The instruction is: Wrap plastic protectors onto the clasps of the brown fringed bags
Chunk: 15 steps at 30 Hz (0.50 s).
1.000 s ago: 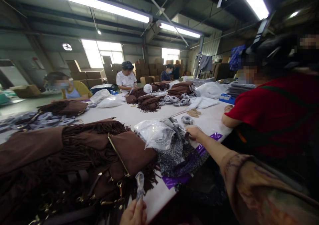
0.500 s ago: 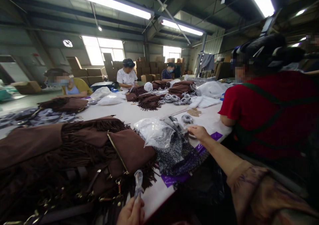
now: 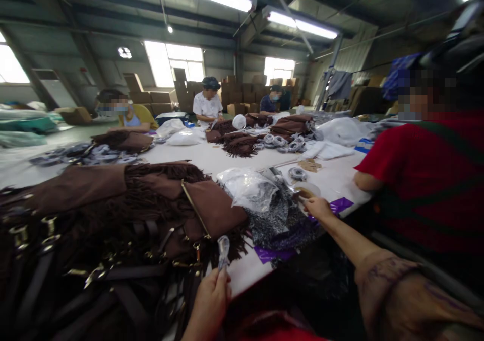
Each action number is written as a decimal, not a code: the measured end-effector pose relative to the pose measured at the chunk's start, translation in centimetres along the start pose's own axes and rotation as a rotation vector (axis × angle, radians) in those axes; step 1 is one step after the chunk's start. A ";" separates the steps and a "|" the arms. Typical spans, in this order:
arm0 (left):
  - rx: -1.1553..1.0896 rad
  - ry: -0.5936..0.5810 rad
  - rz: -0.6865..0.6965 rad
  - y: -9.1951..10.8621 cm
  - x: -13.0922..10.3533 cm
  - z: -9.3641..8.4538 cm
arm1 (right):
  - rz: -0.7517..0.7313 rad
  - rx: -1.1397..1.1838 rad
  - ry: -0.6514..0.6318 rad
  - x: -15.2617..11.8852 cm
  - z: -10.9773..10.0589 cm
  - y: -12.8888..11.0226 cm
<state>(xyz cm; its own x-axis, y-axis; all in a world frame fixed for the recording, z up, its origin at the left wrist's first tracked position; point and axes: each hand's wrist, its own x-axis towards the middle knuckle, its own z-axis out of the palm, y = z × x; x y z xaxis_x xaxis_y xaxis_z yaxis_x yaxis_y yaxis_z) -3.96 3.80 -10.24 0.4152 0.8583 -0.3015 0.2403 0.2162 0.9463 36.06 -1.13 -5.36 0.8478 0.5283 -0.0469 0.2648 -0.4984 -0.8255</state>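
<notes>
My left hand (image 3: 209, 300) pinches a small plastic packet (image 3: 223, 246) just below the brown fringed bag (image 3: 212, 215); right hand (image 3: 318, 208), fingers curled, touches the tape roll (image 3: 307, 190) right of the bag. Best kept steady, I judge.

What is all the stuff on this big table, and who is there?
Fringed bags: a pile, brown, near left of the table.
Clear plastic bag: one, crumpled, beside the pile.
Speckled cloth: grey and black, at the table edge.
Tape roll: one, by the right hand.
White table: one, long.
Co-workers: red shirt at right; three at the far end.
Left hand: pinches a small clear wrapper.
Right hand: on the table, touching the cloth.
</notes>
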 end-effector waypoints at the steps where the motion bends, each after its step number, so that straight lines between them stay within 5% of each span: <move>1: 0.033 0.005 0.029 0.0 -0.2 0.0 | -0.030 -0.029 0.011 -0.8 -0.3 -0.2; 5: 0.219 0.023 0.131 0.4 -0.8 -0.2 | -0.260 -0.031 -0.030 -6.0 0.4 -2.1; 11: 0.548 0.114 0.244 1.4 -1.5 0.0 | -0.480 0.120 -0.765 -17.6 6.4 -7.3; 15: 0.701 0.160 0.308 1.7 -2.3 -0.2 | -0.504 0.144 -0.936 -20.9 10.6 -9.5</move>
<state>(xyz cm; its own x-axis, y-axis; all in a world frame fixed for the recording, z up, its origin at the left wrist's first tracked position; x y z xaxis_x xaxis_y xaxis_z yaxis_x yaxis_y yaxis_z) -4.66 2.29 -7.93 0.4343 0.9001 0.0341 0.6548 -0.3415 0.6743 10.96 -0.17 -2.53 -0.0494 0.9978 -0.0445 0.3772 -0.0226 -0.9258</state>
